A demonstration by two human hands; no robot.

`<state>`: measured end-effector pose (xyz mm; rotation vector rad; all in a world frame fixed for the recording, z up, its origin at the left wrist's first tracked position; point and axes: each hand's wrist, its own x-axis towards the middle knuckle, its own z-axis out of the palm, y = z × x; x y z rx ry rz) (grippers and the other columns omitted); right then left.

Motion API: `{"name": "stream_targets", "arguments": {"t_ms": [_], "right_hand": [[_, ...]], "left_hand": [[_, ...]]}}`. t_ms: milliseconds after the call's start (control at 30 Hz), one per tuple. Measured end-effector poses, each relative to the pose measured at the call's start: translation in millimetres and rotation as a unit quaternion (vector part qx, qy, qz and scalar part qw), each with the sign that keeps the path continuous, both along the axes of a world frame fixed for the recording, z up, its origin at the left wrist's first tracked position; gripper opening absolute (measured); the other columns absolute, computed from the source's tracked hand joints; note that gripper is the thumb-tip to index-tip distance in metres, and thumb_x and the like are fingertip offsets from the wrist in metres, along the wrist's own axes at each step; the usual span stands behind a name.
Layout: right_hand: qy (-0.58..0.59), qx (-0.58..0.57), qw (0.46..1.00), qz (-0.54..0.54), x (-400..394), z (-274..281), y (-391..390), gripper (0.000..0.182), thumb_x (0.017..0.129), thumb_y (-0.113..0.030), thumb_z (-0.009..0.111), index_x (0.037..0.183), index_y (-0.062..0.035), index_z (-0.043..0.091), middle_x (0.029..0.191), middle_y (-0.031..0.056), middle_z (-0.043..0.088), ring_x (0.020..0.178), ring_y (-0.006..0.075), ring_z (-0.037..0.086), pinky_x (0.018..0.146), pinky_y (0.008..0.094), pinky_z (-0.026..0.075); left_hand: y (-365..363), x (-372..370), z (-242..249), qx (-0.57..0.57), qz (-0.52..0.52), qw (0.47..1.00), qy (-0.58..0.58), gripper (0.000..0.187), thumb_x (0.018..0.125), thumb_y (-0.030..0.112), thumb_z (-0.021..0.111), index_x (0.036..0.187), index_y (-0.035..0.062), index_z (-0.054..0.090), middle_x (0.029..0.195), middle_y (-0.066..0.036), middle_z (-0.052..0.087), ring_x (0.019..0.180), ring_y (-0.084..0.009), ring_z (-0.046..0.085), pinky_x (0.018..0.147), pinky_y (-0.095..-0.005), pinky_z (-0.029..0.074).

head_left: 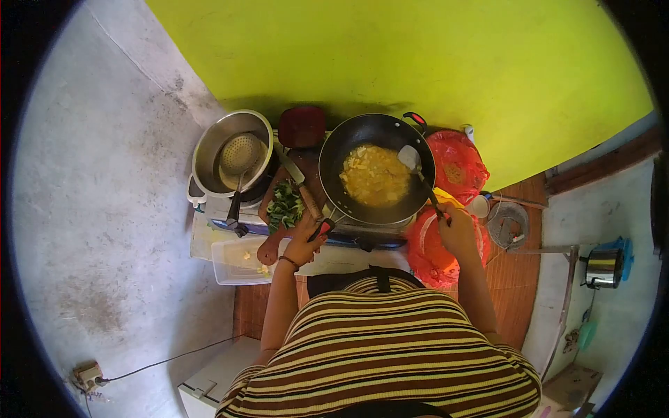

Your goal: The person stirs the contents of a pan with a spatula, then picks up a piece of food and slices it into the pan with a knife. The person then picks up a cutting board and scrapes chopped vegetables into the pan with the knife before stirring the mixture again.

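Observation:
A dark wok (pixel 376 132) sits on the right side of the stove (pixel 348 239), with yellow chopped food in broth (pixel 375 175) inside. My left hand (pixel 305 242) is closed around the wok's near-left handle (pixel 323 228). In my right hand (pixel 456 233) is the black handle of a spatula (pixel 410 158), whose pale blade rests inside the wok at the right edge of the food. Left of the wok, a wooden cutting board (pixel 270 249) carries chopped green leaves (pixel 284 205) and a knife (pixel 293 167) with a wooden handle.
A steel pot (pixel 209 164) with a skimmer (pixel 241 153) stands at the left. Behind the board is a dark red container (pixel 302 127). Red plastic bags (pixel 456 164) lie right of the wok. A clear plastic tray (pixel 230 263) sits at the stove's front left.

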<state>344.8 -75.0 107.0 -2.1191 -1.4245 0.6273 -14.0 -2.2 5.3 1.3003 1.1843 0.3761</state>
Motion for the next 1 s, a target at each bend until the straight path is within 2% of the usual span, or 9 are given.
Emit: {"name": "stream_targets", "arguments": {"t_ms": [33,233,333,533,633,767,833,933,1000], "right_hand": [[0.027,-0.036,0.999,-0.007,0,1,0,0.032,0.08,-0.005,0.051,0.11,0.002,0.06,0.075,0.0202,0.062,0.065,0.0269,0.064,0.059,0.035,0.048],[0.283,-0.091,0.954,-0.039,-5,4,-5,0.033,0.081,-0.004,0.05,0.112,0.0043,0.058,0.063,0.012,0.06,0.038,0.0147,0.051,0.036,0.0282,0.041],[0.271,-0.102,0.957,-0.013,-6,6,-6,0.034,0.081,-0.005,0.052,0.113,0.0018,0.058,0.066,0.0125,0.061,0.046,0.018,0.055,0.044,0.0313,0.045],[0.013,0.056,0.998,-0.018,-6,-3,3,0.032,0.081,-0.009,0.055,0.111,-0.0033,0.06,0.075,0.0157,0.063,0.068,0.0255,0.061,0.065,0.0352,0.047],[0.002,0.046,0.998,-0.034,0,-15,11,0.029,0.081,-0.009,0.054,0.109,-0.0019,0.061,0.075,0.018,0.062,0.067,0.0271,0.061,0.064,0.0349,0.047],[0.184,-0.011,0.982,-0.037,4,-36,12,0.029,0.083,-0.008,0.052,0.11,0.0,0.058,0.068,0.0127,0.061,0.051,0.0194,0.055,0.048,0.03,0.043],[0.323,-0.029,0.944,-0.057,-4,-31,11,0.027,0.084,-0.006,0.051,0.111,0.0,0.057,0.064,0.0074,0.06,0.037,0.011,0.047,0.035,0.0233,0.037],[0.426,-0.059,0.902,-0.047,-2,-32,13,0.027,0.084,-0.005,0.051,0.11,0.0002,0.057,0.062,0.0061,0.059,0.038,0.0095,0.048,0.035,0.0215,0.037],[0.44,-0.067,0.894,-0.056,-4,-28,14,0.027,0.084,-0.005,0.05,0.111,-0.0002,0.057,0.061,0.0058,0.059,0.038,0.0089,0.047,0.035,0.0208,0.037]], "left_hand": [[0,1,1,0.011,0.004,1.0,-0.002,0.022,0.089,0.023,0.057,0.101,0.0051,0.058,0.059,-0.001,0.052,0.041,-0.0076,0.046,0.038,-0.0225,0.04],[0,-1,-3,-0.002,-0.003,1.0,0.011,0.021,0.088,0.022,0.058,0.099,0.0048,0.059,0.059,-0.001,0.052,0.041,-0.0075,0.046,0.038,-0.0228,0.039],[2,0,6,-0.026,-0.01,0.999,0.02,0.02,0.088,0.021,0.059,0.1,0.0047,0.059,0.061,-0.001,0.053,0.045,-0.0071,0.048,0.038,-0.0221,0.04],[0,4,11,0.0,0.004,1.0,0.011,0.021,0.088,0.02,0.06,0.101,0.0049,0.059,0.064,-0.001,0.054,0.049,-0.0066,0.05,0.038,-0.0214,0.04],[2,-1,5,-0.021,-0.014,0.999,0.026,0.023,0.089,0.023,0.057,0.103,0.0049,0.059,0.061,-0.001,0.054,0.045,-0.007,0.048,0.039,-0.0228,0.04],[0,-3,-11,0.019,-0.001,1.0,-0.025,0.025,0.089,0.022,0.058,0.107,0.005,0.059,0.06,-0.001,0.053,0.048,-0.0072,0.049,0.04,-0.023,0.04],[1,-2,-12,0.03,0.0,0.999,-0.027,0.026,0.088,0.019,0.058,0.11,0.0044,0.058,0.07,-0.003,0.055,0.049,-0.0075,0.05,0.04,-0.0232,0.041],[-1,1,-2,0.049,0.01,0.998,-0.038,0.031,0.086,0.013,0.059,0.115,0.0027,0.055,0.105,-0.007,0.054,0.052,-0.0082,0.052,0.041,-0.0235,0.043],[-2,7,14,0.069,0.025,0.995,-0.065,0.034,0.086,0.009,0.06,0.119,0.0016,0.053,0.134,-0.008,0.041,0.053,-0.0088,0.053,0.041,-0.0236,0.044]]}}
